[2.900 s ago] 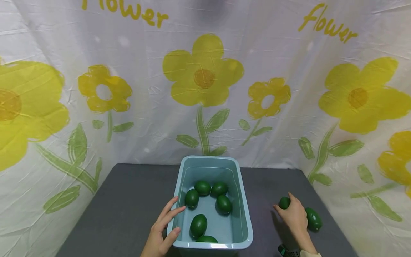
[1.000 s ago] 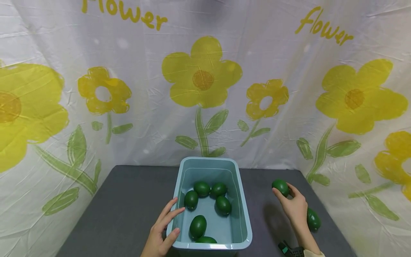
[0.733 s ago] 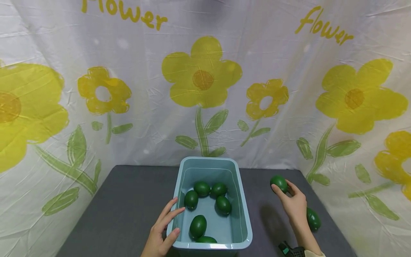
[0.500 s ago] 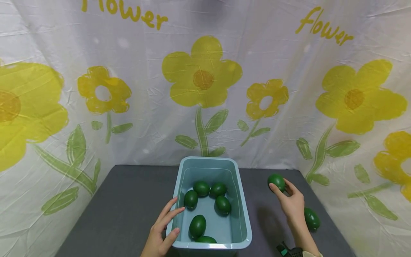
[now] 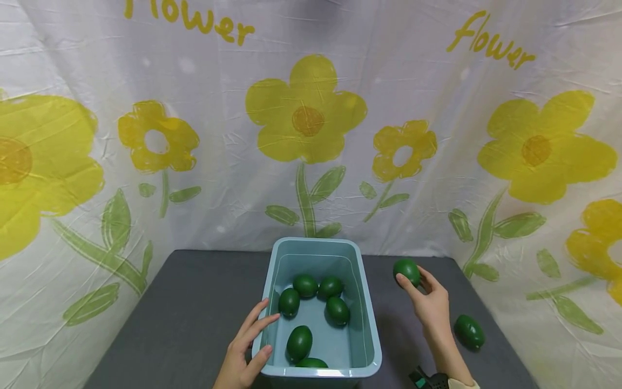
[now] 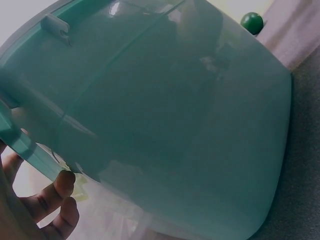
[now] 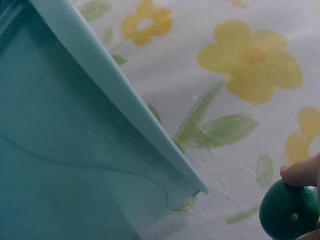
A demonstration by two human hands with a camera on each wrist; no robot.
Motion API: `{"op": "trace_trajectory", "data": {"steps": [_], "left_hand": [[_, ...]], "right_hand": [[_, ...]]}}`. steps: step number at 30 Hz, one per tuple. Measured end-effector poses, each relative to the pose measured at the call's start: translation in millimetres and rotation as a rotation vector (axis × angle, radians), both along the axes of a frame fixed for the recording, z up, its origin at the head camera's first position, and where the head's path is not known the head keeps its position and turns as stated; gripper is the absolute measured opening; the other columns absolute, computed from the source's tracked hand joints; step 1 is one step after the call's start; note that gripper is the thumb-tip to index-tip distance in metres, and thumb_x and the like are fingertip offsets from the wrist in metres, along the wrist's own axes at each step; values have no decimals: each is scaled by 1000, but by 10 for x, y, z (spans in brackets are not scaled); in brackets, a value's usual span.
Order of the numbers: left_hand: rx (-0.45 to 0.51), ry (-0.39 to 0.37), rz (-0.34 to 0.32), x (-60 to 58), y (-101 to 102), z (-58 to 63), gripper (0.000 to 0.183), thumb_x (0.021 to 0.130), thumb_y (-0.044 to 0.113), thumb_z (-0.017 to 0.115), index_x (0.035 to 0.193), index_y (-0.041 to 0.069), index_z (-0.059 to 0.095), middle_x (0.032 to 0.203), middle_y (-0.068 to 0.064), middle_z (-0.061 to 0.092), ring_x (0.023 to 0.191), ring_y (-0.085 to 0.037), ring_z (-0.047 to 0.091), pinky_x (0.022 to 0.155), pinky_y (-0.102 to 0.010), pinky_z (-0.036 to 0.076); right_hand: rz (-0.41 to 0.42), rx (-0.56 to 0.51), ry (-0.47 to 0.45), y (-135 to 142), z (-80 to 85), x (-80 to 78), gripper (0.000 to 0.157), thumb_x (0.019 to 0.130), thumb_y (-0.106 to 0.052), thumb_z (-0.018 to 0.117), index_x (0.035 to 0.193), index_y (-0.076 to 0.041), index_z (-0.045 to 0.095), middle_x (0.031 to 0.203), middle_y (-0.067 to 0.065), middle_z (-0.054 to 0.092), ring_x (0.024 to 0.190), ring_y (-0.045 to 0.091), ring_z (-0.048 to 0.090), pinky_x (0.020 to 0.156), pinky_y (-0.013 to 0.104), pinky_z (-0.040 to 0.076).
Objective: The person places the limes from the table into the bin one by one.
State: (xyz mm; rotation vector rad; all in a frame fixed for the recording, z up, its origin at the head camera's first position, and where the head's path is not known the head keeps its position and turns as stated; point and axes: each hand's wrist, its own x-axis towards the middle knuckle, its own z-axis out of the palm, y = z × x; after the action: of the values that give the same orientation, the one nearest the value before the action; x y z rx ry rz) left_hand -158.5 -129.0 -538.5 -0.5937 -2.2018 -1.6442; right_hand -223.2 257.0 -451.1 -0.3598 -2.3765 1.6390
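My left hand [image 5: 245, 346] rests on the left rim of a light-blue plastic bin [image 5: 371, 324], some fingertips reaching over the edge. Two of its fingers [image 6: 65, 184] bend beside the bin's outer wall in the left wrist view. Inside lie several dark green oval fruits [image 5: 299, 343], avocado-like and glossy. Right of the bin, my right hand [image 5: 430, 302] grips another green oval fruit [image 5: 407, 272] between thumb and fingers, raised above the table. A small stem nub shows on this held fruit [image 7: 289, 212] in the right wrist view.
One more green oval fruit [image 5: 469, 332] lies on the dark grey table [image 5: 204, 302], to the right of my right forearm. A white cloth [image 5: 214, 162] printed with yellow flowers hangs behind the table and along both sides.
My right hand has lifted its green oval fruit and moved left towards the bin, away from the fruit left on the table. The left hand and the bin have stayed in place.
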Motion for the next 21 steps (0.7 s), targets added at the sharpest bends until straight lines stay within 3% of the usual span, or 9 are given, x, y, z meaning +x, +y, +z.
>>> {"op": "trace_trajectory", "data": {"steps": [5,11,16,21], "left_hand": [[-10,8,2,12,1,33,49,100,5,62,145,24,65,167,-10,40,136,-2,49,83,-36,61],[-9,8,0,16,-3,39,49,101,6,60,146,24,65,167,-11,40,135,-4,51,82,-34,61],[7,-3,-5,14,-4,28,48,101,6,60,145,24,65,167,-10,40,133,-3,52,81,-32,61],[-18,49,-41,3,-18,31,50,101,3,59,148,20,62,166,-17,38,136,-3,50,82,-33,61]], "right_hand": [[-7,32,41,-113,15,3,79,97,-48,77,156,-4,50,155,25,54,147,37,44,101,51,47],[24,16,60,-260,-1,-2,74,96,-43,80,153,-4,54,151,24,57,144,35,47,104,54,45],[49,43,63,-407,-30,-34,71,95,-40,82,150,-4,57,147,22,62,137,33,54,96,43,49],[78,39,65,-508,-34,-23,69,95,-36,82,150,-3,57,145,22,63,134,33,57,96,43,50]]}}
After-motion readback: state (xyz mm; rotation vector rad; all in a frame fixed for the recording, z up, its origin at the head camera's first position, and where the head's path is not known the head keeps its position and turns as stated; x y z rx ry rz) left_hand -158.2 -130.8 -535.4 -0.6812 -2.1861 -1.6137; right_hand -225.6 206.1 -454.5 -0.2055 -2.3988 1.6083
